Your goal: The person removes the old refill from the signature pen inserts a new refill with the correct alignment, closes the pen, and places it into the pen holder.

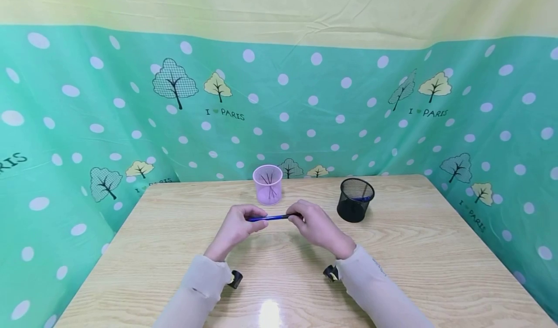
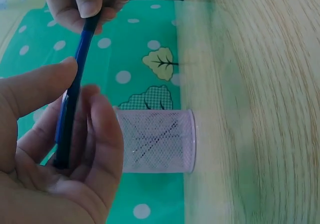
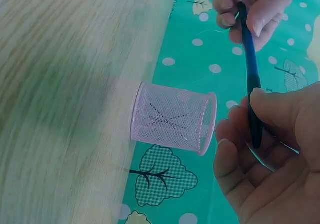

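Behind the wooden table (image 1: 174, 250), a dotted curtain (image 1: 314, 124) is hanging. The left hand (image 1: 237, 226) and right hand (image 1: 317, 225) are each pinching one end of a blue pen (image 1: 275, 217), holding it above the table, nearer the pink cup (image 1: 260, 193) than the black cup (image 1: 348, 210). They seem to be steadying it; moving it on would call for one hand letting go.

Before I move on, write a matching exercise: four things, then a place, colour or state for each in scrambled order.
1. Pen
2. Pink cup
3. Black cup
4. Curtain

A. Has something blue inside
B. Green below, yellow above
C. Held between left hand and right hand
D. Stands left of the other cup

Pairs: 1-C; 2-D; 3-A; 4-B
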`<action>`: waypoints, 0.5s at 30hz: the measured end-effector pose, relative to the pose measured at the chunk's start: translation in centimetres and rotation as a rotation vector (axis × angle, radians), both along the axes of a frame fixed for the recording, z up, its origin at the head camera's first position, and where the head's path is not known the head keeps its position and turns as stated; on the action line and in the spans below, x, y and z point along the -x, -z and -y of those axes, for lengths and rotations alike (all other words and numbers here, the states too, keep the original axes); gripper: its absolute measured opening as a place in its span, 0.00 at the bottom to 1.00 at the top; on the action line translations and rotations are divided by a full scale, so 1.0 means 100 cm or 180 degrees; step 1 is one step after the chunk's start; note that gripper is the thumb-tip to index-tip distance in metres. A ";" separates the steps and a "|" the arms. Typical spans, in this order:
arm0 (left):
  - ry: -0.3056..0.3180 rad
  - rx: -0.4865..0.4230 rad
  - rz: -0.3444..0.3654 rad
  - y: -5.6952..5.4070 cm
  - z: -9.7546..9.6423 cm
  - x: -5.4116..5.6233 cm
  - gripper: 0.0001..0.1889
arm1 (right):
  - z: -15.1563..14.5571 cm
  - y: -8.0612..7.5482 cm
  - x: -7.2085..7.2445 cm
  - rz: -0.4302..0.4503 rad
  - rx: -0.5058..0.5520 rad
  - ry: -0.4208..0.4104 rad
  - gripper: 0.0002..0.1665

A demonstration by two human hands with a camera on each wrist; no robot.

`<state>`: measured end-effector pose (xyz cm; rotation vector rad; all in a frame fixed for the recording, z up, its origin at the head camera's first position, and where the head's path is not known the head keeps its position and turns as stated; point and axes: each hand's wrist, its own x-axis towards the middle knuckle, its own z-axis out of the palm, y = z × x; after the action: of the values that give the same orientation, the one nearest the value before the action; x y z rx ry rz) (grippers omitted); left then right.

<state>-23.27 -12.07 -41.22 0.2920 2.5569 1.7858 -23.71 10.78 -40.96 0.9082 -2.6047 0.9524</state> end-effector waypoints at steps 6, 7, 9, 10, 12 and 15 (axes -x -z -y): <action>-0.0004 0.0257 -0.0281 0.001 -0.002 -0.001 0.06 | 0.001 0.001 0.001 -0.0016 -0.0034 0.0010 0.05; -0.0003 0.0290 -0.0300 0.001 -0.002 -0.001 0.06 | 0.001 0.001 0.000 -0.0018 -0.0042 0.0013 0.04; -0.0005 0.0339 -0.0333 0.001 -0.002 -0.001 0.05 | 0.001 0.000 0.000 -0.0023 -0.0048 0.0011 0.04; -0.0002 0.0355 -0.0345 0.001 -0.003 -0.001 0.05 | 0.001 0.001 0.000 -0.0027 -0.0053 0.0012 0.04; 0.0012 0.0393 -0.0377 0.001 -0.003 -0.001 0.04 | 0.001 0.001 0.000 -0.0032 -0.0056 0.0018 0.04; 0.0048 0.0437 -0.0405 0.001 -0.003 -0.002 0.03 | 0.000 0.001 0.000 -0.0032 -0.0055 0.0032 0.05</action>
<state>-23.12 -11.78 -41.31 0.4340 2.7386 1.6269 -23.69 10.73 -41.05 0.9007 -2.6107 0.9217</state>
